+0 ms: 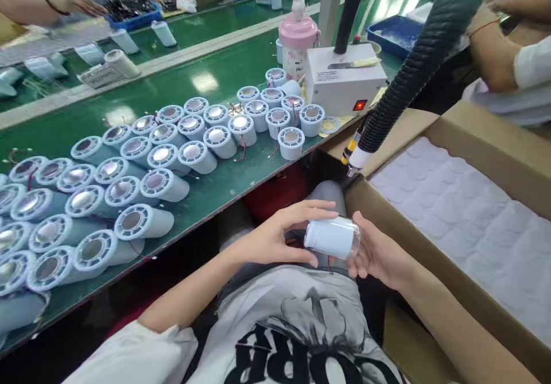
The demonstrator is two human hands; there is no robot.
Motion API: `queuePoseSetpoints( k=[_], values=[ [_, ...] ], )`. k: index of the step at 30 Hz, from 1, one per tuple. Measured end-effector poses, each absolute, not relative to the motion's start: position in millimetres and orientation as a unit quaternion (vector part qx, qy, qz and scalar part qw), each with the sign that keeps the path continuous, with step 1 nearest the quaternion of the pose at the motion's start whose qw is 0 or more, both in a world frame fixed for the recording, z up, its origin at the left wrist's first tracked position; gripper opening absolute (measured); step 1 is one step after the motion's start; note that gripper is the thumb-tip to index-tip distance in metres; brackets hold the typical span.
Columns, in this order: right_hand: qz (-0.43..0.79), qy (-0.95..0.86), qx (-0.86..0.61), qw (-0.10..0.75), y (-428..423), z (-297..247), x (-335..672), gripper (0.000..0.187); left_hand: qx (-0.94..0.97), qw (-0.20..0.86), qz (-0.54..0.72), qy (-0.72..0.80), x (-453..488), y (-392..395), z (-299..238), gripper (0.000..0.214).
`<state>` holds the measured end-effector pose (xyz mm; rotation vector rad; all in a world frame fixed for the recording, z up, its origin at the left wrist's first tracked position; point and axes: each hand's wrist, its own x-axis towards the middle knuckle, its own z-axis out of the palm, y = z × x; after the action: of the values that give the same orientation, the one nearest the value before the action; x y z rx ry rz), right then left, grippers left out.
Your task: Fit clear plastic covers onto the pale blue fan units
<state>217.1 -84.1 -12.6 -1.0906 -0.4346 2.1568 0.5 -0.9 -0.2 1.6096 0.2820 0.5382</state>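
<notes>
Over my lap, a light-blue cylinder (331, 236) lies sideways between my hands, with a clear, see-through cover around its right end. My left hand (282, 232) grips the cylinder's left end between the thumb below and the fingers above. At the other end, the fingers of my right hand (379, 249) are wrapped round the clear part. A thin red wire shows below the cylinder. Similar light-blue cylinders with round silvery ends (144, 221) stand in rows on the green table to the left, several with red wires.
An open cardboard box (400, 214) with white padded layers stands at right. A black flexible hose (413, 57) with a nozzle hangs before a white box-shaped device (340, 85). A pink bottle (297, 39) is behind. Co-workers' arms (495, 45) show at both upper sides.
</notes>
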Motion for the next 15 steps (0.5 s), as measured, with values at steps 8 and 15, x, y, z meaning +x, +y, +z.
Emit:
queuePoseSetpoints(
  k=[8,15],
  values=[
    [0.815,-0.255,-0.429,0.294,-87.4,-17.1,218.1,0.079,0.66,0.683,0.215,0.227,5.9,-11.2,5.6,0.063],
    [0.307,-0.717,-0.429,0.456,-96.5,-27.0,235.3,0.068,0.582,0.744,0.171,0.28,4.9,-13.3,8.2,0.071]
  ],
)
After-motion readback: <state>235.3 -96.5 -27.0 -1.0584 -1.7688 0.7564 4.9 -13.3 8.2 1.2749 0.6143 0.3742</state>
